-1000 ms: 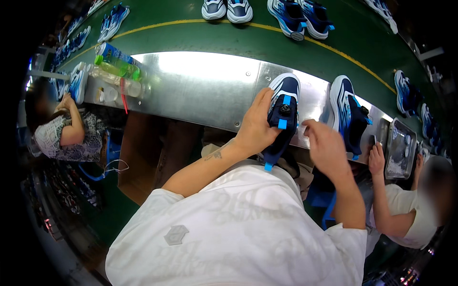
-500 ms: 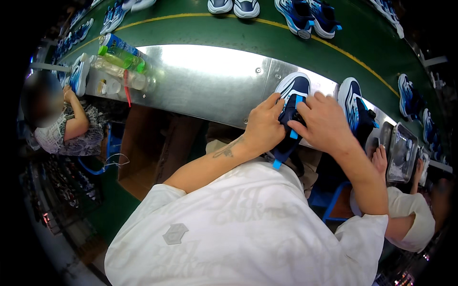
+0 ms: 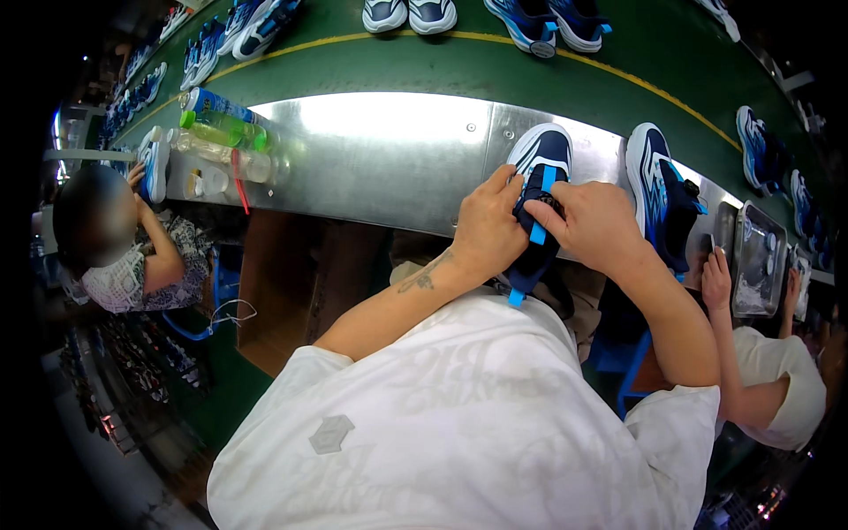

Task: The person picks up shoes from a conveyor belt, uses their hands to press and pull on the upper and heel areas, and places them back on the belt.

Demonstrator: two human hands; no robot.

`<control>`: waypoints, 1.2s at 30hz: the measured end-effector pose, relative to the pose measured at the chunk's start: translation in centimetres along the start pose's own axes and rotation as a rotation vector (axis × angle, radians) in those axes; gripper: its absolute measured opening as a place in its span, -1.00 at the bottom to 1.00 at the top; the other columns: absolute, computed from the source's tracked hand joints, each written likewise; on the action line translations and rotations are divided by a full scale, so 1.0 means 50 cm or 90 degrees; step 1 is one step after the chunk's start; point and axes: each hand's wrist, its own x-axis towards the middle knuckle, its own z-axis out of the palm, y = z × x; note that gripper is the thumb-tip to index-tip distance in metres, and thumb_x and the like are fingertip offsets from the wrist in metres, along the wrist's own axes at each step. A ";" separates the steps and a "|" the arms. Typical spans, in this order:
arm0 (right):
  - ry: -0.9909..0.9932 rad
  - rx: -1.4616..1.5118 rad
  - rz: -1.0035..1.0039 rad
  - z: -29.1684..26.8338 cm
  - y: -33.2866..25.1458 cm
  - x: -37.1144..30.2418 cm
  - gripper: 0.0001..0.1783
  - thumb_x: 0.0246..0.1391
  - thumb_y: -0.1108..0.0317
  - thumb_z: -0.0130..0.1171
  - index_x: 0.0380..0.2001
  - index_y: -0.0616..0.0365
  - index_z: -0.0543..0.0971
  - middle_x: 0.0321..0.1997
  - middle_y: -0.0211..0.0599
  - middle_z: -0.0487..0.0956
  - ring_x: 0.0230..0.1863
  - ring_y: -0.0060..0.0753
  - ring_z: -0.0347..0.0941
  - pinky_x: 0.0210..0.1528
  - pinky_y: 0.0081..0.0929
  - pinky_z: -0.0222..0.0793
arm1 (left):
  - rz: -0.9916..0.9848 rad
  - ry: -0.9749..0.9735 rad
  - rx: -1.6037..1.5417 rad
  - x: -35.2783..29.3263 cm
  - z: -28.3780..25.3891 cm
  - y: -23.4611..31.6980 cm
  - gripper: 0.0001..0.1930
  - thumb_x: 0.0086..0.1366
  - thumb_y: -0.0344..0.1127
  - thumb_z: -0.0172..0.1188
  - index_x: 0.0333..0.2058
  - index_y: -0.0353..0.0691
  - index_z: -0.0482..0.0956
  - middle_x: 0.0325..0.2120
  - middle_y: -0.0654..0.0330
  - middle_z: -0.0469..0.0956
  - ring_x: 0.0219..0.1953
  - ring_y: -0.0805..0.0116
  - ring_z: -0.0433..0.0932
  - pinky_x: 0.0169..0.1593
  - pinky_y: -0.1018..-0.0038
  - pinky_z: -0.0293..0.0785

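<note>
A navy and white sneaker (image 3: 545, 144) with a bright blue strap stands toe-away at the near edge of the metal table, its heel hanging over toward me. My left hand (image 3: 488, 225) is closed on the shoe's left side, fingers by the laces area. On the right side, my right hand (image 3: 596, 221) pinches a round black dial (image 3: 549, 201) on the tongue between thumb and curled fingers. The hands partly hide the shoe's middle. A matching sneaker (image 3: 649, 168) rests on the table just right of my right hand.
Bottles (image 3: 221, 130) and a red strip (image 3: 239, 181) lie on the metal table (image 3: 380, 146) at left. Shoes (image 3: 433, 16) sit on the green surface (image 3: 344, 66) beyond. A co-worker (image 3: 132, 230) handles a shoe at left; another person's hand (image 3: 716, 281) is beside a metal tray (image 3: 760, 265).
My right thumb and fingers have drawn in around the dial, the thumb moving up along the strap. My left hand stays on the shoe. The whole view has shifted slightly.
</note>
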 end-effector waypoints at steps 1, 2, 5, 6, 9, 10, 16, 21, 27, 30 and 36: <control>0.122 0.009 -0.097 0.006 0.013 0.000 -0.67 0.16 0.14 0.33 -0.21 0.17 0.57 -0.23 -0.09 0.61 -0.11 0.02 0.49 -0.09 -0.11 0.46 | 0.007 -0.003 0.000 0.003 -0.001 -0.001 -0.56 0.00 -0.60 0.23 -0.06 -0.48 0.60 0.02 -0.20 0.59 -0.18 -0.26 0.66 -0.14 0.08 0.64; 0.245 0.018 -0.194 0.016 0.034 0.000 -0.67 0.18 0.12 0.31 -0.22 0.18 0.58 -0.25 -0.08 0.62 -0.12 0.03 0.49 -0.09 -0.10 0.46 | 0.013 -0.006 0.000 0.005 -0.003 -0.001 -0.57 0.00 -0.60 0.23 -0.06 -0.48 0.61 0.01 -0.19 0.59 -0.18 -0.26 0.66 -0.14 0.08 0.64; 0.291 0.039 -0.250 0.032 0.054 0.018 -0.66 0.21 0.09 0.26 -0.22 0.19 0.61 -0.30 -0.05 0.62 -0.14 0.04 0.50 -0.09 -0.11 0.45 | 0.028 -0.010 0.005 0.017 -0.002 -0.001 -0.59 0.01 -0.61 0.22 -0.08 -0.48 0.62 -0.01 -0.16 0.61 -0.20 -0.25 0.67 -0.15 0.09 0.64; 0.253 0.045 -0.230 0.030 0.054 0.022 -0.65 0.22 0.09 0.25 -0.21 0.19 0.61 -0.31 -0.04 0.62 -0.14 0.04 0.50 -0.09 -0.11 0.45 | 0.033 -0.011 0.007 0.022 -0.001 0.000 -0.60 0.01 -0.61 0.21 -0.09 -0.48 0.63 -0.02 -0.15 0.61 -0.20 -0.24 0.67 -0.15 0.09 0.64; 0.134 -0.043 -0.072 0.017 0.028 0.024 -0.65 0.23 0.07 0.24 -0.28 0.19 0.64 -0.34 -0.06 0.63 -0.18 0.03 0.52 -0.11 -0.09 0.46 | 0.020 -0.012 -0.003 0.027 -0.002 0.003 -0.62 0.02 -0.62 0.21 -0.10 -0.48 0.63 -0.03 -0.12 0.63 -0.22 -0.23 0.67 -0.16 0.11 0.63; 0.236 -0.039 -0.161 0.019 0.039 0.023 -0.64 0.23 0.05 0.24 -0.33 0.18 0.65 -0.35 -0.08 0.63 -0.19 0.02 0.53 -0.13 -0.10 0.47 | 0.019 -0.015 0.002 0.029 -0.001 0.003 -0.60 0.02 -0.61 0.22 -0.09 -0.47 0.64 -0.02 -0.11 0.64 -0.22 -0.21 0.68 -0.16 0.13 0.64; 0.253 0.036 -0.133 0.044 0.054 0.021 -0.54 0.26 -0.02 0.20 -0.52 0.15 0.67 -0.41 -0.21 0.66 -0.26 -0.09 0.58 -0.19 -0.16 0.50 | 0.016 -0.003 0.014 0.028 0.007 -0.004 -0.58 0.02 -0.56 0.29 -0.06 -0.43 0.66 -0.02 -0.06 0.67 -0.24 -0.17 0.70 -0.19 0.19 0.66; 0.395 0.015 -0.348 0.024 0.063 0.019 -0.65 0.20 0.07 0.29 -0.38 0.16 0.59 -0.37 -0.15 0.60 -0.24 0.02 0.52 -0.19 -0.09 0.44 | 0.025 0.003 0.024 0.026 0.010 -0.009 -0.59 0.05 -0.49 0.33 -0.06 -0.41 0.67 -0.03 -0.05 0.67 -0.24 -0.18 0.70 -0.21 0.20 0.66; 0.347 -0.062 -0.249 0.030 0.052 0.013 -0.64 0.20 0.06 0.28 -0.30 0.18 0.64 -0.34 -0.12 0.65 -0.16 -0.05 0.54 -0.10 -0.14 0.49 | 0.030 0.015 -0.003 0.029 0.010 -0.003 -0.57 0.04 -0.43 0.37 -0.06 -0.41 0.66 -0.04 -0.05 0.67 -0.24 -0.14 0.71 -0.21 0.21 0.66; 0.327 0.020 -0.303 0.023 0.069 0.016 -0.61 0.21 0.03 0.27 -0.36 0.20 0.63 -0.37 -0.09 0.65 -0.19 0.00 0.56 -0.14 -0.12 0.49 | 0.046 0.016 0.014 0.027 0.012 -0.007 -0.57 0.05 -0.42 0.37 -0.04 -0.40 0.66 -0.03 -0.06 0.66 -0.24 -0.13 0.71 -0.21 0.22 0.66; 0.346 -0.040 -0.207 0.029 0.041 0.015 -0.62 0.18 0.05 0.29 -0.38 0.20 0.62 -0.39 -0.12 0.63 -0.23 -0.01 0.56 -0.20 -0.10 0.48 | 0.037 0.011 0.016 0.025 0.013 -0.005 -0.57 0.06 -0.42 0.36 -0.04 -0.41 0.65 -0.02 -0.07 0.66 -0.23 -0.14 0.71 -0.20 0.19 0.66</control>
